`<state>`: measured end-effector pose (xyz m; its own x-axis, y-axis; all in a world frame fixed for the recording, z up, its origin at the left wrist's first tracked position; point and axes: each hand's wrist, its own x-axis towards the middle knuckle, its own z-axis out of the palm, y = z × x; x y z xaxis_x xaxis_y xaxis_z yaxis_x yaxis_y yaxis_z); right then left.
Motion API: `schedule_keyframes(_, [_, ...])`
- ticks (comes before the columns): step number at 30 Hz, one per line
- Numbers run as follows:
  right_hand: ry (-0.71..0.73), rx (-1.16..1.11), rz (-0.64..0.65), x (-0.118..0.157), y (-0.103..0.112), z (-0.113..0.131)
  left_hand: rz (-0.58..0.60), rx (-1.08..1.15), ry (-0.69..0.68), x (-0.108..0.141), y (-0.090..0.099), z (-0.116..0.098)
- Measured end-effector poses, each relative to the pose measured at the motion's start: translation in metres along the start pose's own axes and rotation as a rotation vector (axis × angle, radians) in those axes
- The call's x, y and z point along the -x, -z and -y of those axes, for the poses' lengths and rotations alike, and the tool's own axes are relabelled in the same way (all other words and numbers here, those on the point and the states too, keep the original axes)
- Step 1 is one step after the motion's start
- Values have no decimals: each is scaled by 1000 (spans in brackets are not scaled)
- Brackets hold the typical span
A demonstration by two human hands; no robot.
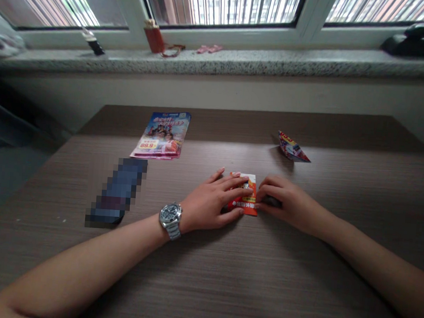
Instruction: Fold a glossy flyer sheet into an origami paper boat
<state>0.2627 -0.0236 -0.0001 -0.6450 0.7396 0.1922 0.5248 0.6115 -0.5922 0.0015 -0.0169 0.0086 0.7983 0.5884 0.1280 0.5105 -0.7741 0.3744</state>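
Note:
A small folded flyer (250, 211), orange, red and white with printed characters, lies on the brown wooden table (203, 284). My left hand (218, 198), wearing a silver wristwatch (171, 214), rests flat across the flyer with its fingers spread, hiding much of the left side. At the flyer's right edge, the curled fingertips and thumb of my right hand (285, 203) are pinched together on the paper. Beyond that hand stands a colourful folded paper piece (291, 149), creased into a pointed shape.
A stack of printed flyers (164, 135) lies at the back left, with a pixelated dark phone-like object (117, 191) nearer me. On the granite windowsill (262, 61) are a red lighter-like item (154, 37), a small black-and-white object (93, 42) and a black device (418, 43).

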Motion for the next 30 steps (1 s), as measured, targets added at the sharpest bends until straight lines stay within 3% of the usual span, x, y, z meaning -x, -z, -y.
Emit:
schedule_keyframes(13, [107,18,117,5,7,3,9,-7,-18,0,0,2])
schedule_keyframes(21, [-12,-19,-118,3,2,-3,5,4,-17,0,2,1])
schedule_keyframes(30, [11,109,-179,1,-9,1,-3,3,-20,1,1,1])
